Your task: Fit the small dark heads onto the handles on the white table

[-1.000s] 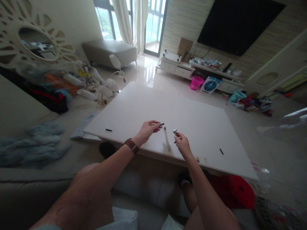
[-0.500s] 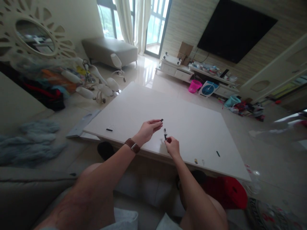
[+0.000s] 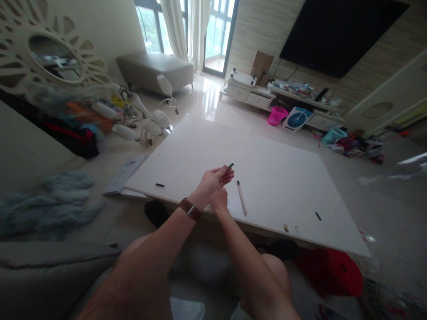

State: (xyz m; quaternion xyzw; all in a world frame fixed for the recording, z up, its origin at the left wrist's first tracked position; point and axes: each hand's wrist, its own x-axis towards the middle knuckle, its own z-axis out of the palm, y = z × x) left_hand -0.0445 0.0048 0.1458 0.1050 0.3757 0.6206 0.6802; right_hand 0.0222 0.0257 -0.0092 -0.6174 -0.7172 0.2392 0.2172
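My left hand (image 3: 216, 178), with a brown watch band on its wrist, pinches a small dark flat strip (image 3: 230, 166) above the white table (image 3: 267, 164). Close against its underside is my right hand (image 3: 220, 198). The right fingers are mostly hidden behind the left hand, so whether they hold anything does not show. To the right of both hands lies a slim pale stick with a dark tip (image 3: 241, 198), resembling a toothbrush. Nobody's hand touches it.
Near the table's left edge lies a black strip (image 3: 160, 185); another dark strip (image 3: 318, 216) is at the right. Small pieces (image 3: 286, 228) sit by the front edge. A red stool-like object (image 3: 343, 271) stands below right, a chandelier (image 3: 147, 124) beyond the left side.
My right hand has moved left, away from the pale stick, and in against my left hand. The stick now shows whole on the table. The view has shifted slightly.
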